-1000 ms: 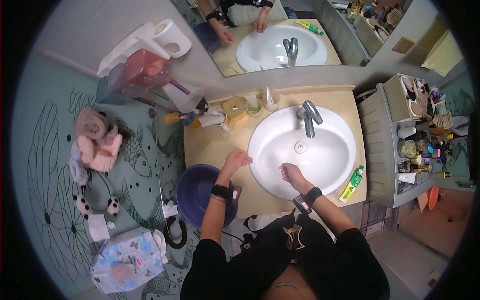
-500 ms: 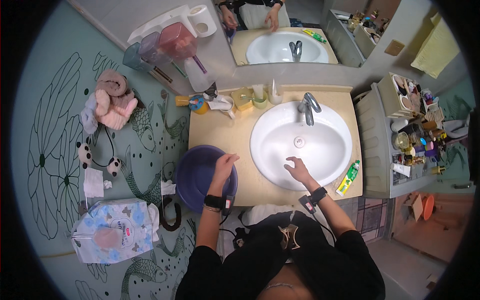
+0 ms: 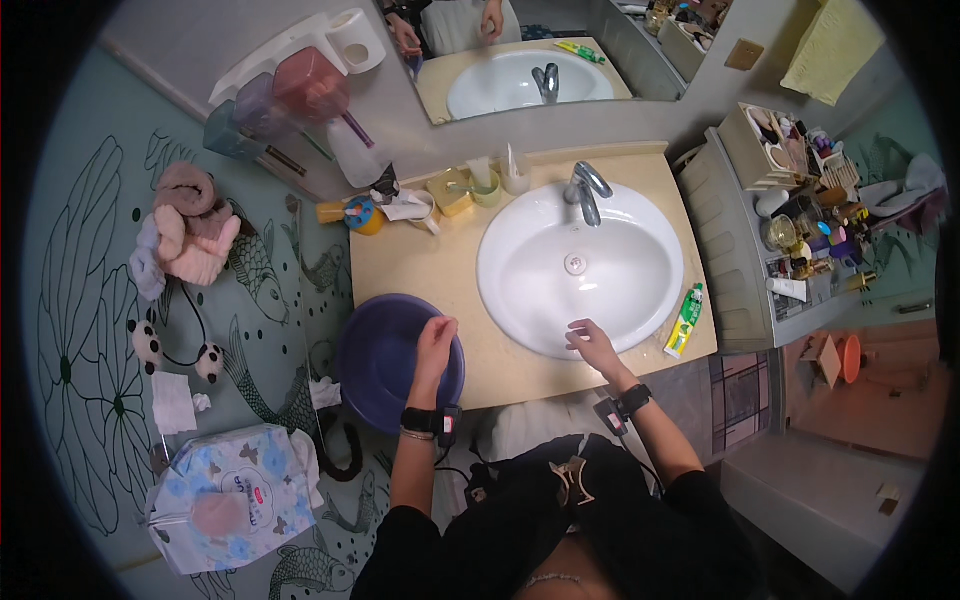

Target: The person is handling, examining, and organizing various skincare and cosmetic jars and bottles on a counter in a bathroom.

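Note:
My left hand point(image 3: 435, 345) hovers over the right rim of a purple basin point(image 3: 365, 350), its fingers loosely bent with nothing in them. The basin stands at the left end of the beige counter point(image 3: 420, 270), and its inside looks bare. Over the near edge of the white oval sink point(image 3: 510, 290) hangs my right hand point(image 3: 593, 345), fingers apart and holding nothing. A chrome faucet point(image 3: 588, 192) rises from the sink's far side. Right of the sink, a green and yellow tube point(image 3: 685, 322) lies on the counter. Both wrists wear black straps with small devices.
Cups, a soap box point(image 3: 452, 195) and a yellow-blue container point(image 3: 362, 216) line the counter's back left. Dispensers point(image 3: 312, 85) hang above. Cosmetics point(image 3: 815, 240) crowd the right-hand cabinet. Headbands point(image 3: 188, 230) and a tissue pack point(image 3: 235, 500) hang on the left wall.
The whole view has shifted, with the counter and sink now farther left and higher. My right hand sits slightly nearer the sink's front edge. My left hand's fingers look more bent.

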